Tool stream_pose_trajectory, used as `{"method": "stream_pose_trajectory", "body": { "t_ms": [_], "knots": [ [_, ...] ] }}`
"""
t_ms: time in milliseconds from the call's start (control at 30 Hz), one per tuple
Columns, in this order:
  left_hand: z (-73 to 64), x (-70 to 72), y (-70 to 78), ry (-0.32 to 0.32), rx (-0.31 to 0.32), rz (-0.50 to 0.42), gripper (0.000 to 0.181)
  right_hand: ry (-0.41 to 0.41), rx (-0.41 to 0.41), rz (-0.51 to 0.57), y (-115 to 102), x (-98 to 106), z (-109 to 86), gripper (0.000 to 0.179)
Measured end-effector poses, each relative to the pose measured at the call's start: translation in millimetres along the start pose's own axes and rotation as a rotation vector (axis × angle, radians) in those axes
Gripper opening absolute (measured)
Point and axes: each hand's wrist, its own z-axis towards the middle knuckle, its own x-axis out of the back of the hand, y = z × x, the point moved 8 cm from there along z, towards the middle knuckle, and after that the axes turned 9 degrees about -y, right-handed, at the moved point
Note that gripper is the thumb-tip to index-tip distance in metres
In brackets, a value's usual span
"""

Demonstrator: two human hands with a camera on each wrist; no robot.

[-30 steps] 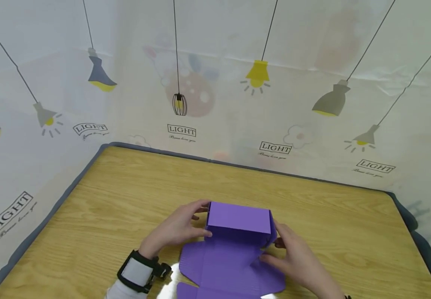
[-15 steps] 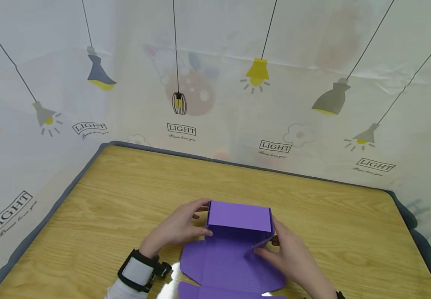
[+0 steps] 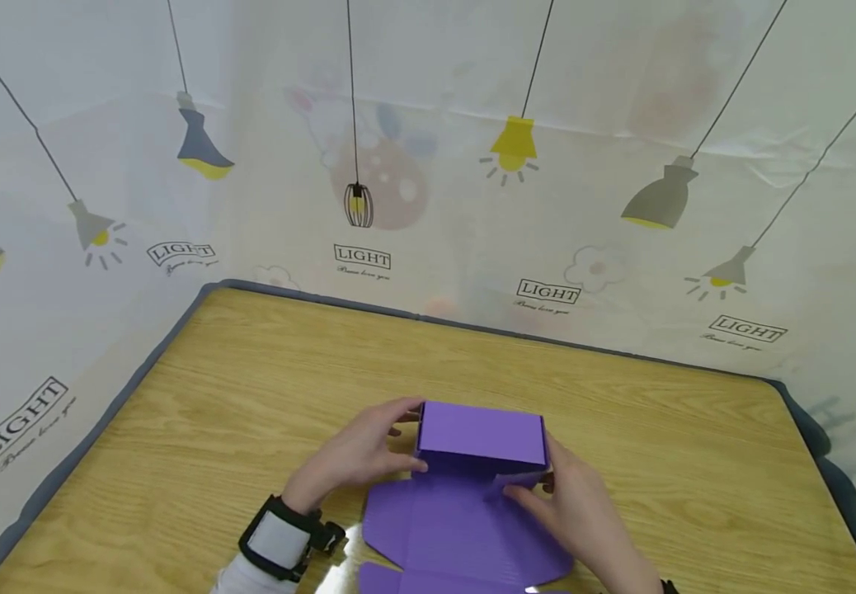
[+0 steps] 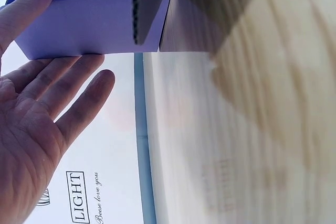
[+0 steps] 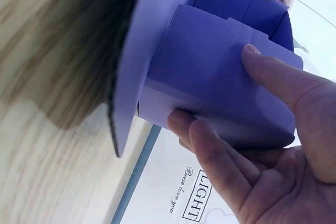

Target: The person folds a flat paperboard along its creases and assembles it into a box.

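A purple cardboard box [image 3: 483, 433], partly folded, stands on the table with its lid panel [image 3: 465, 536] spread flat toward me. At its left end, my left hand [image 3: 357, 445] holds the side wall, with the thumb at the near edge and the fingers on the outside, as the left wrist view shows. My right hand [image 3: 584, 503] grips the right end. In the right wrist view its thumb lies on a folded side flap [image 5: 210, 61] and its fingers bear on the side wall from outside. The open front of the box faces me.
The wood-grain table [image 3: 287, 355] has a dark grey edge [image 3: 416, 317]. A pale curtain [image 3: 458, 206] printed with lamps rises behind it and at both sides. A wrist camera strap [image 3: 278, 538] is on my left forearm.
My right hand has shifted left and inward, and the right side flap is now folded in across the box's open front. The left hand keeps its hold.
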Motion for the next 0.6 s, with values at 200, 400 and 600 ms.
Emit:
{"method": "stream_pose_trajectory", "body": {
  "t_ms": [200,400,600],
  "knots": [
    [0.9,-2.1,4.3,0.001,-0.018,0.023,0.079,0.024,-0.018,-0.015,1.1,2.2,0.9,0.049],
    [1.4,-3.8,8.6,-0.006,-0.029,0.032,0.079,0.058,-0.024,-0.048,2.2,3.6,0.9,0.056],
    [1.9,-5.8,12.4,-0.013,-0.041,0.062,0.079,0.067,-0.041,-0.067,4.8,4.7,0.3,0.057]
  ]
}}
